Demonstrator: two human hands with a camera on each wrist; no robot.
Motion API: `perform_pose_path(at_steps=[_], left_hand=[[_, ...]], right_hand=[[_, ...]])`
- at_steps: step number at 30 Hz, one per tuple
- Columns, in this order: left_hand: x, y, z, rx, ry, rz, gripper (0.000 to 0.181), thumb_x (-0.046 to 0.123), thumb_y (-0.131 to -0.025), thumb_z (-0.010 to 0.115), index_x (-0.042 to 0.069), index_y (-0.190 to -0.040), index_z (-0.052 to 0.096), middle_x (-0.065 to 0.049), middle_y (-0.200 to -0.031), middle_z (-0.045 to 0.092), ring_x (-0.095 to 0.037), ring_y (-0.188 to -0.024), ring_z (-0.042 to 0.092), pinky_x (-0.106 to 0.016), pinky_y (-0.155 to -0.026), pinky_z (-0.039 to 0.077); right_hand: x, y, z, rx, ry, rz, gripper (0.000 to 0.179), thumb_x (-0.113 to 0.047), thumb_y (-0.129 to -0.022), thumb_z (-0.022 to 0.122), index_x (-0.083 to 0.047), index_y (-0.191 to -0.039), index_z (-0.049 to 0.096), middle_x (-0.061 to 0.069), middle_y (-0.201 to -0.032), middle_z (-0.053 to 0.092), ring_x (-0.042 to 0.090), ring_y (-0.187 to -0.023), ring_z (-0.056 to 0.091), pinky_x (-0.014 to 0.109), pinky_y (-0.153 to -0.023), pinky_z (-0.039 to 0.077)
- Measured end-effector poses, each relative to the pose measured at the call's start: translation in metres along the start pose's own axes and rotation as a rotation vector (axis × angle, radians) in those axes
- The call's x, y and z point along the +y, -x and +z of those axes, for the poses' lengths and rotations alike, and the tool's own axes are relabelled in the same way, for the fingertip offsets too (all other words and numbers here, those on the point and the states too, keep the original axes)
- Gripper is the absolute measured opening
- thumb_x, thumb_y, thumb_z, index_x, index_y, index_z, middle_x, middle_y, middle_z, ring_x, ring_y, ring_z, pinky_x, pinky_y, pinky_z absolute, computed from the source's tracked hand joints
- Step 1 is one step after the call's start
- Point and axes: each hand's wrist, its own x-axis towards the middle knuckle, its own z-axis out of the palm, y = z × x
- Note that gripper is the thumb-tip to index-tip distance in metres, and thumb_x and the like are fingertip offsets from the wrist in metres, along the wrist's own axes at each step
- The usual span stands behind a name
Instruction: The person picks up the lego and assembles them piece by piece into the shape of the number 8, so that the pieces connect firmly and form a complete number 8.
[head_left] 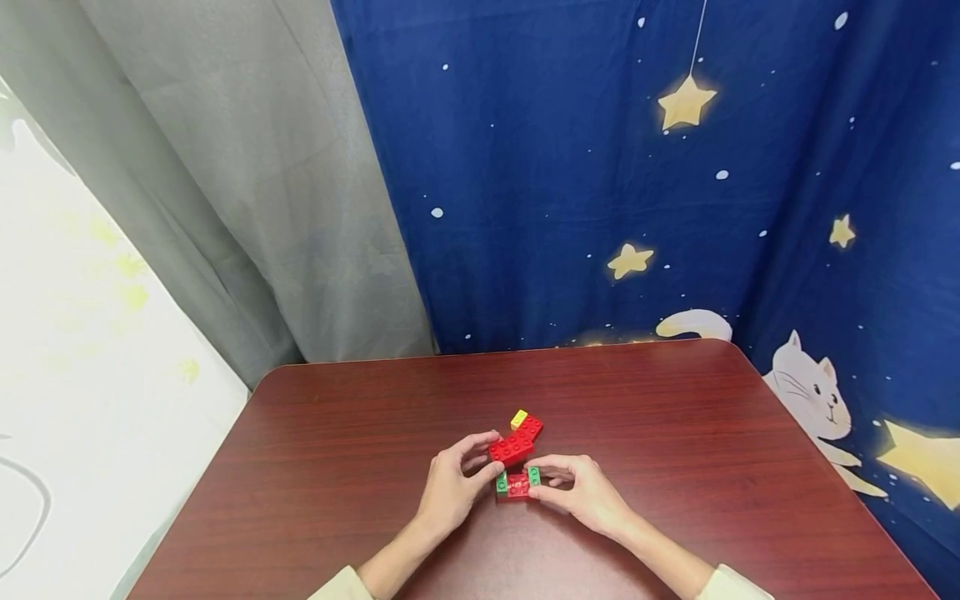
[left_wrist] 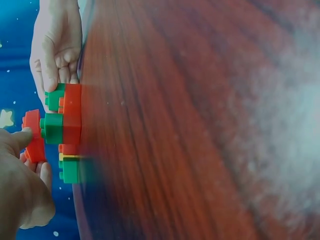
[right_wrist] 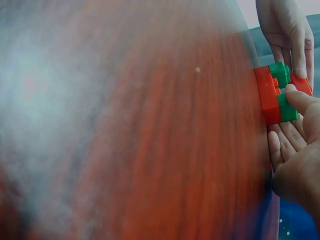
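My left hand [head_left: 452, 485] pinches a red toy building brick [head_left: 512, 449] between thumb and fingers, above the table. Just below it, a longer red base brick [head_left: 517, 487] lies on the table with a green brick [head_left: 502, 483] on its left end. A second green brick [head_left: 534, 476] sits at the right end, gripped between the thumb and fingers of my right hand [head_left: 588, 495]. In the left wrist view, the held red brick [left_wrist: 34, 120] is level with the studs of the nearer green brick [left_wrist: 54, 128], my thumb covering its middle.
Behind the held brick lie another red brick [head_left: 531, 427] and a yellow brick [head_left: 519, 419]. The left wrist view also shows a green brick [left_wrist: 71, 170] by a thin yellow one. The brown table [head_left: 360, 417] backs onto a blue star-patterned curtain [head_left: 555, 167].
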Motion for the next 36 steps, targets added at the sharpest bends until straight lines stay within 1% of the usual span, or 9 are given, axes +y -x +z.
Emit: perform_pose_path(at_steps=[4, 9, 14, 17, 22, 25, 31, 36], left_hand=[[0.001, 0.003, 0.001, -0.009, 0.02, 0.009, 0.037, 0.005, -0.092, 0.083, 0.003, -0.128, 0.073, -0.01, -0.129, 0.074, -0.029, -0.119, 0.071, -0.035, -0.1, 0.057], [0.0, 0.006, 0.003, -0.017, 0.039, 0.021, 0.037, 0.004, -0.091, 0.084, 0.003, -0.127, 0.074, -0.01, -0.127, 0.074, -0.03, -0.118, 0.072, -0.037, -0.099, 0.058], [0.0, 0.008, 0.004, -0.027, 0.057, 0.026, 0.037, 0.003, -0.091, 0.084, 0.006, -0.127, 0.074, -0.008, -0.127, 0.074, -0.029, -0.117, 0.072, -0.036, -0.099, 0.058], [0.001, 0.009, 0.003, -0.034, 0.062, 0.035, 0.037, 0.003, -0.091, 0.084, 0.007, -0.127, 0.074, -0.008, -0.127, 0.074, -0.029, -0.117, 0.072, -0.035, -0.099, 0.058], [-0.002, 0.009, 0.002, -0.05, 0.048, 0.077, 0.038, 0.002, -0.091, 0.083, 0.004, -0.128, 0.073, -0.011, -0.127, 0.074, -0.029, -0.116, 0.072, -0.035, -0.097, 0.058], [-0.003, 0.009, 0.002, -0.063, 0.048, 0.102, 0.04, 0.001, -0.092, 0.082, 0.001, -0.13, 0.072, -0.013, -0.128, 0.074, -0.029, -0.115, 0.073, -0.035, -0.097, 0.059], [-0.003, 0.01, 0.0, -0.097, 0.07, 0.1, 0.042, 0.0, -0.092, 0.081, 0.0, -0.132, 0.07, -0.014, -0.131, 0.073, -0.029, -0.115, 0.073, -0.035, -0.097, 0.058], [-0.002, 0.011, -0.002, -0.123, 0.102, 0.068, 0.042, -0.002, -0.092, 0.081, 0.001, -0.133, 0.07, -0.013, -0.132, 0.072, -0.031, -0.116, 0.072, -0.036, -0.099, 0.058]], right_hand=[[-0.001, 0.0, 0.0, 0.008, 0.01, 0.011, 0.035, -0.022, -0.094, 0.084, -0.006, -0.125, 0.076, 0.007, -0.113, 0.079, 0.017, -0.096, 0.076, 0.025, -0.079, 0.059], [-0.001, 0.0, 0.001, 0.011, 0.034, 0.024, 0.037, -0.024, -0.094, 0.084, -0.007, -0.125, 0.076, 0.005, -0.117, 0.078, 0.015, -0.094, 0.074, 0.025, -0.08, 0.058], [0.0, 0.0, 0.001, 0.003, 0.045, 0.011, 0.035, -0.025, -0.095, 0.083, -0.008, -0.125, 0.077, 0.004, -0.118, 0.078, 0.016, -0.095, 0.074, 0.026, -0.082, 0.059], [0.001, 0.0, 0.001, -0.002, 0.059, 0.013, 0.033, -0.026, -0.096, 0.083, -0.011, -0.125, 0.077, 0.003, -0.118, 0.078, 0.015, -0.096, 0.075, 0.026, -0.082, 0.059], [0.002, 0.0, 0.001, -0.005, 0.087, 0.031, 0.032, -0.028, -0.096, 0.082, -0.015, -0.124, 0.077, -0.001, -0.117, 0.078, 0.011, -0.095, 0.074, 0.026, -0.082, 0.059], [0.003, 0.0, 0.001, -0.002, 0.092, 0.022, 0.032, -0.028, -0.096, 0.082, -0.014, -0.124, 0.077, -0.001, -0.117, 0.078, 0.011, -0.095, 0.074, 0.026, -0.082, 0.059], [0.003, 0.0, 0.001, -0.014, 0.081, 0.003, 0.031, -0.027, -0.096, 0.082, -0.014, -0.124, 0.077, -0.002, -0.117, 0.078, 0.012, -0.096, 0.075, 0.027, -0.085, 0.06], [0.001, 0.0, 0.001, -0.019, 0.078, -0.005, 0.031, -0.026, -0.096, 0.082, -0.013, -0.124, 0.077, -0.001, -0.117, 0.078, 0.014, -0.097, 0.076, 0.028, -0.086, 0.06]])
